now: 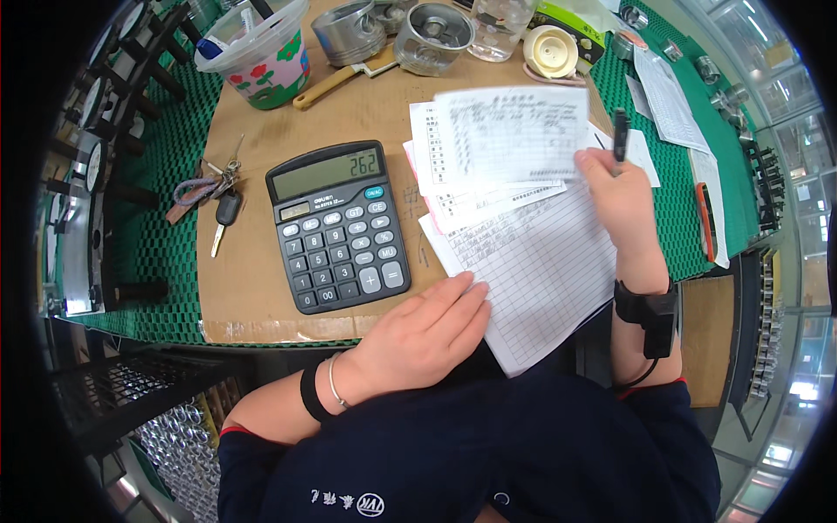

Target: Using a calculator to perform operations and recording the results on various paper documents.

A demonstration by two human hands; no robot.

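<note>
Left hand (418, 336) lies palm-down; right hand (617, 196) holds a pen (621, 132).

Illumination: bright, diffuse across the desk (235, 296); shadows soft and faint. Glare: white patches on the floor (804, 388), far right; small highlights on a metal cylinder (424, 59), far side. Focus: calculator (343, 228) crisp; uppermost paper sheet (516, 135) blurred, print smeared. Shirt (392, 453), near: dark, folds faint. Distortion: fisheye; edges bowed, corners black.
</note>
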